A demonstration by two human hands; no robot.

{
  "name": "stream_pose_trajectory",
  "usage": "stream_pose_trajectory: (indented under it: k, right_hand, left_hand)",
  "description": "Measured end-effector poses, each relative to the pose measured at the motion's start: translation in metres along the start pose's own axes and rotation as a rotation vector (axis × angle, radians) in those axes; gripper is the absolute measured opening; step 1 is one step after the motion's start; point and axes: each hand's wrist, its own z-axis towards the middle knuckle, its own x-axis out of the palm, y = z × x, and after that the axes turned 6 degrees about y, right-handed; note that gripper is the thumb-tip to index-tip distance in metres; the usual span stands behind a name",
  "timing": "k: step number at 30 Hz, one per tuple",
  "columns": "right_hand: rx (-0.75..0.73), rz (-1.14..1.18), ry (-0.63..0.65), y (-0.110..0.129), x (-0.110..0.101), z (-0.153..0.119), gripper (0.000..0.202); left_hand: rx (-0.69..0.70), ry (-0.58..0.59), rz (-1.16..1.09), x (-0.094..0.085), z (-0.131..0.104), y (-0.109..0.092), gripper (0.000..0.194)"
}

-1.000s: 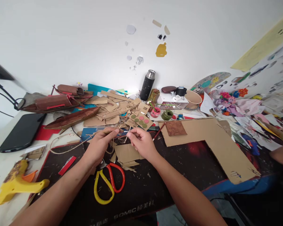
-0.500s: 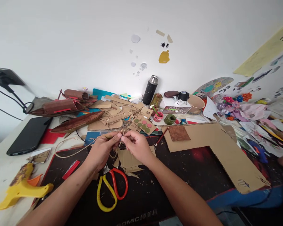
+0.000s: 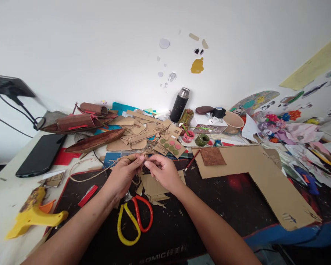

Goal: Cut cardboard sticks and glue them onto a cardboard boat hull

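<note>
the left hand [image 3: 127, 172] pinches twine [image 3: 81, 181] between thumb and forefinger, its strand looping out to the left. the right hand [image 3: 165, 172] is just beside it, thumb and forefinger close together; whether they grasp anything is too hidden to tell. nearer the body, red-and-yellow-handled scissors [image 3: 136, 209] lie on the black mat [image 3: 209, 198]. beyond are cardboard scraps [image 3: 138, 129] and brown model boats [image 3: 96, 141].
</note>
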Motion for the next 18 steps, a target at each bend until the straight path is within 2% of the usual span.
stream_pose_trajectory:
  k: [6, 13, 18]
  right_hand:
    - [-0.030, 0.009, -0.118, 0.006, -0.005, -0.002, 0.029]
    - [-0.058, 0.000, -0.113, 0.003, -0.001, 0.002, 0.028]
    - [-0.109, -0.080, -0.123, 0.011, -0.007, 0.006, 0.023]
  left_hand:
    - [0.031, 0.023, 0.167, -0.004, -0.001, 0.000, 0.047]
    - [-0.001, 0.052, 0.245, -0.005, -0.001, 0.005, 0.049]
    - [-0.016, 0.084, 0.267, 0.002, 0.000, 0.003, 0.053]
